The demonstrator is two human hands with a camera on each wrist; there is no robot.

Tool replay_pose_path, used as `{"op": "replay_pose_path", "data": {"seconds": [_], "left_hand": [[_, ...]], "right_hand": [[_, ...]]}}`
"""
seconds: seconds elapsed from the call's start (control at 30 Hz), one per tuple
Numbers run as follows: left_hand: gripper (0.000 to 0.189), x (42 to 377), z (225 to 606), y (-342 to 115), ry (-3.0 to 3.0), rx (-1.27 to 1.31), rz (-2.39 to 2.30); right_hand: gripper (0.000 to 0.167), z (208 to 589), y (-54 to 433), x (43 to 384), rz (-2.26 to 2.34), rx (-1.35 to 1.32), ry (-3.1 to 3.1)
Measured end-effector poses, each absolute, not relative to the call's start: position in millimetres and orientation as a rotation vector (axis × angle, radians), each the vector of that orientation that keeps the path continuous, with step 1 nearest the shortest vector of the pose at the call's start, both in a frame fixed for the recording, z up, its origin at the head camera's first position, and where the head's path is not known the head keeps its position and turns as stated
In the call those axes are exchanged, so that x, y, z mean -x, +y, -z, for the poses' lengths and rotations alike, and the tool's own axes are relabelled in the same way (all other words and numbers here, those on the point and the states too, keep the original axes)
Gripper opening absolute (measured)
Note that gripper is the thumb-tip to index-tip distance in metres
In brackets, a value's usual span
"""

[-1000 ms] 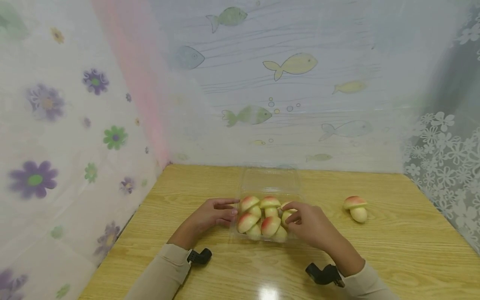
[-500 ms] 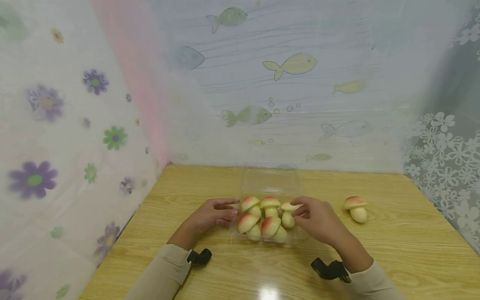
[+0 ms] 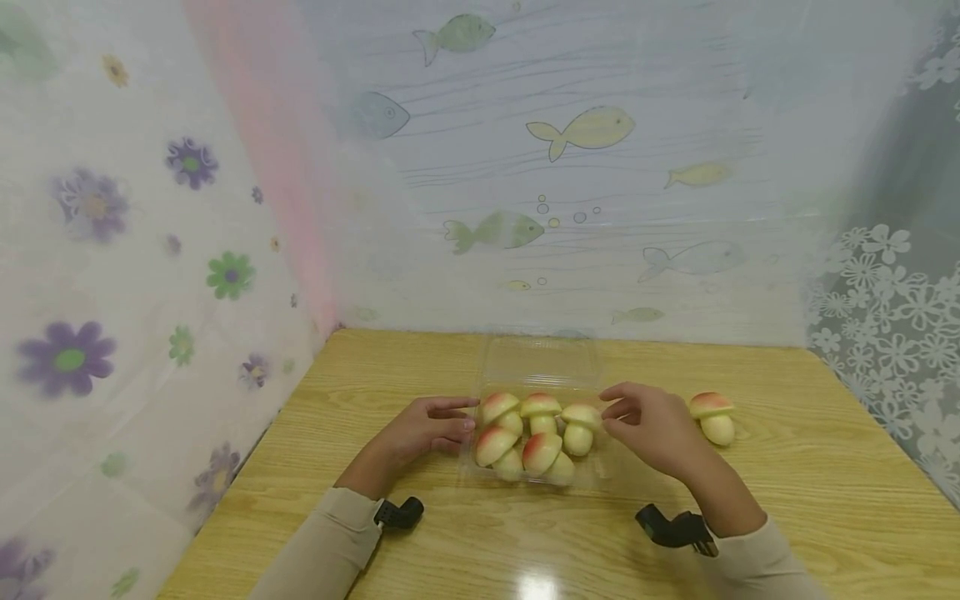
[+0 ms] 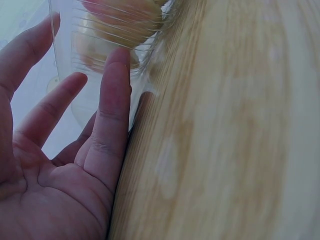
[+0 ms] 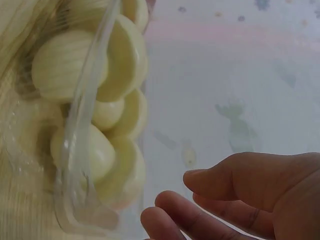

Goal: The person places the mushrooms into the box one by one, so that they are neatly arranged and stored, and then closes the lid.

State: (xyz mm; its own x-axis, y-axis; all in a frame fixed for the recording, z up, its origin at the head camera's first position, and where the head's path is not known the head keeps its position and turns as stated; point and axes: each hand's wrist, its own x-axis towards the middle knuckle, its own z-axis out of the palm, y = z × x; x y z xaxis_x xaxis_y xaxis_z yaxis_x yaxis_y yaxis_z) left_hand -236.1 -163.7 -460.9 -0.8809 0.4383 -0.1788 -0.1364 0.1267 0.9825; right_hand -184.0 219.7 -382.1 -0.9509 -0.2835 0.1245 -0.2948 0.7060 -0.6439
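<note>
A clear plastic clamshell box (image 3: pixel 540 360) stands on the wooden table with its lid folded back. Several toy mushrooms with pinkish-yellow caps sit inside, among them a right-hand back mushroom (image 3: pixel 578 427) and a front middle mushroom (image 3: pixel 542 452). My left hand (image 3: pixel 420 429) rests its extended fingers (image 4: pixel 114 95) against the box's left side. Just off the box's right side is my right hand (image 3: pixel 651 427), fingers loosely bent and nothing between them; in the right wrist view its thumb (image 5: pixel 210 182) is apart from the mushrooms. A single mushroom (image 3: pixel 712 418) lies outside the box, right of that hand.
The wooden table (image 3: pixel 810 467) runs back to a wall sheet (image 3: pixel 450 167) printed with fish. On the left hangs a flowered sheet (image 3: pixel 135 283), and white flower patterns cover a panel (image 3: pixel 892 300) on the right.
My right hand has withdrawn to the right from the back right mushroom, leaving it in the box and uncovering it. The left hand stays at the box's side.
</note>
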Motion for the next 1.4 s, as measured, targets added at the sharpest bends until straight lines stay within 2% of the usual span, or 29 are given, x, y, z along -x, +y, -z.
{"op": "replay_pose_path", "data": {"seconds": [0.6,1.4], "left_hand": [[0.061,234.8,460.2,-163.7,2.001,-0.305,-1.797],[0.061,232.3,457.8,-162.7,2.015,-0.311,-1.784]], "right_hand": [[0.037,388.8,261.2,199.5,-1.063,-0.337,-2.881],[0.053,410.0,320.2,214.0,-1.011,0.046,-2.817]]}}
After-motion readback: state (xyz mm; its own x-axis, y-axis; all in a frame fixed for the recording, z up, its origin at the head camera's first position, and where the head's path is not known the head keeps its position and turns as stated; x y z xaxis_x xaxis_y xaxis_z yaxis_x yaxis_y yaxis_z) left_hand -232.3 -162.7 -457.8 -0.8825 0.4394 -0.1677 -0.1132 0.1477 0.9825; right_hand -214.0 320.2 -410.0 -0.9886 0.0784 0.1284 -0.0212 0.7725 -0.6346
